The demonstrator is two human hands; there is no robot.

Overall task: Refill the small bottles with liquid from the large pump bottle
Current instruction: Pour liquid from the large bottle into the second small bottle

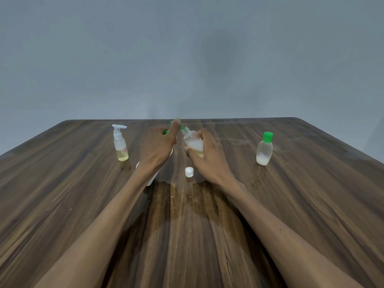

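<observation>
Our right hand (pixel 204 151) curls around a small clear bottle (pixel 193 143), uncapped and tilted so its open neck leans left toward a thin green spout (pixel 182 127). White liquid fills much of this bottle, with a yellowish layer at its base. Our left hand (pixel 159 147) rests on top of the large pump bottle (pixel 151 179), fingers bent over the green pump head; whether it grips or only presses, we cannot tell. Only a strip of that bottle's white body shows below the left wrist. The spout tip sits just beside the small bottle's mouth. A little white cap (pixel 189 171) lies on the table (pixel 291 204) between our wrists. To the left stands a clear spray bottle (pixel 120 143) holding yellow liquid. Well to the right stands a clear bottle with a green cap (pixel 264 149), white liquid at its bottom. The table is dark, streaky wood grain.
</observation>
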